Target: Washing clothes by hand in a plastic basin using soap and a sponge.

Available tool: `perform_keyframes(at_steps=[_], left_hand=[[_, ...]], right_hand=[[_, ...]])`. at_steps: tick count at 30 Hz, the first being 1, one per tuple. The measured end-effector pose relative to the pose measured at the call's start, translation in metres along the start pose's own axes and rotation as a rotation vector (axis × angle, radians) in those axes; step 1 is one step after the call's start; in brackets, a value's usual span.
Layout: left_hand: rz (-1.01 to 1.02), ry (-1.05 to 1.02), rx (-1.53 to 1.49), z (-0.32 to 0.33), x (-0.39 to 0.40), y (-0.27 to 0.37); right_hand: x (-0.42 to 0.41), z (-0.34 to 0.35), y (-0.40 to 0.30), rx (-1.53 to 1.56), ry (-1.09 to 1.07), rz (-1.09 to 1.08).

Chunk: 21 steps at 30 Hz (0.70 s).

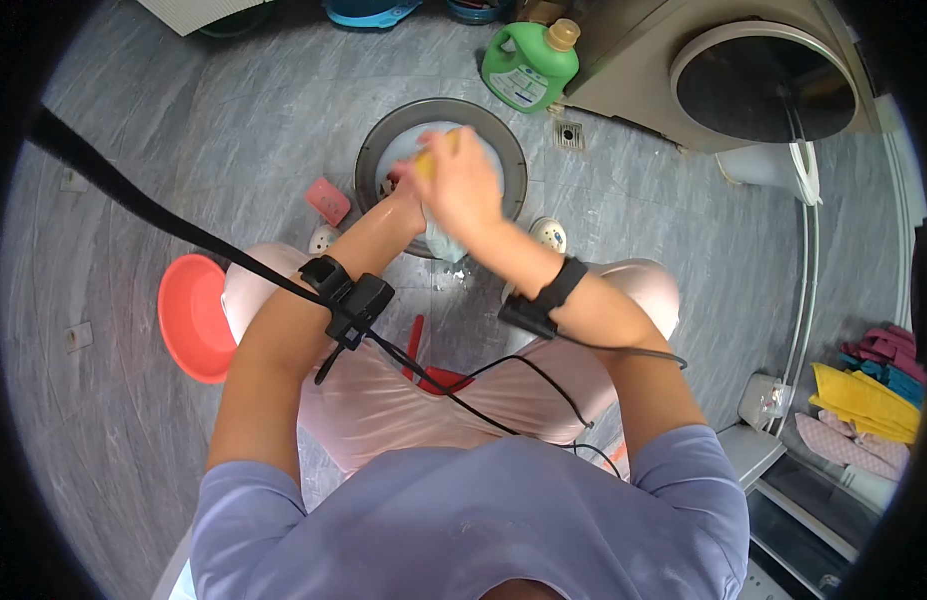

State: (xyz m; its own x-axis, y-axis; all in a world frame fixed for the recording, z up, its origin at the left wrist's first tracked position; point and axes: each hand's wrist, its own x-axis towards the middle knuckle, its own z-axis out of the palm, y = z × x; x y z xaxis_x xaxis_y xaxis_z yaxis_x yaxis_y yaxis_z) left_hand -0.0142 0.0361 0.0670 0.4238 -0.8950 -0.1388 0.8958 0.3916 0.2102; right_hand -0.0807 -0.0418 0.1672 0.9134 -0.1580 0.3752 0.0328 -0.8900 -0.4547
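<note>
A round grey basin (516, 176) with cloudy water (403, 142) stands on the floor before me. Over it, my right hand (463, 184) is closed around a yellow object (426, 165), perhaps soap or a sponge; motion blur hides its exact kind. Right beside it my left hand (409, 195) is partly covered by the right one, so its fingers and any grip are hard to make out. Pale wet cloth (443, 241) hangs below my hands against the basin's near rim. Something dark and patterned (387, 186) shows inside the basin by my left hand.
A pink soap box (328, 201) lies left of the basin, and a red basin (197, 322) by my left knee. A green detergent jug (531, 67) and a floor drain (568, 135) are beyond, near a front-loading washing machine (688, 75). Black cables cross my lap.
</note>
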Motion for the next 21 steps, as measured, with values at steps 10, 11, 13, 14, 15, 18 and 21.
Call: perform_keyframes(at_steps=[10, 11, 13, 14, 15, 18, 21], left_hand=[[-0.022, 0.408, 0.054, 0.015, 0.014, -0.010], [-0.030, 0.404, 0.057, 0.019, 0.015, -0.010], [-0.238, 0.211, -0.019, 0.030, 0.011, -0.007], [-0.212, 0.250, -0.011, 0.035, 0.011, -0.008], [-0.211, 0.254, -0.011, 0.035, 0.007, -0.005], [0.052, 0.722, -0.052, 0.097, 0.012, -0.011], [0.341, 0.445, 0.295, 0.044, 0.007, -0.017]], right_hand=[[0.028, 0.016, 0.037, -0.037, 0.101, 0.048], [0.030, 0.020, 0.056, -0.042, 0.106, 0.054], [0.032, 0.025, 0.082, 0.075, -0.037, 0.418], [0.030, 0.029, 0.084, 0.076, -0.033, 0.420], [0.027, 0.030, 0.076, 0.023, 0.038, 0.323], [0.014, 0.022, 0.049, 0.001, 0.084, 0.146], [0.000, 0.003, -0.001, 0.086, -0.005, -0.019]])
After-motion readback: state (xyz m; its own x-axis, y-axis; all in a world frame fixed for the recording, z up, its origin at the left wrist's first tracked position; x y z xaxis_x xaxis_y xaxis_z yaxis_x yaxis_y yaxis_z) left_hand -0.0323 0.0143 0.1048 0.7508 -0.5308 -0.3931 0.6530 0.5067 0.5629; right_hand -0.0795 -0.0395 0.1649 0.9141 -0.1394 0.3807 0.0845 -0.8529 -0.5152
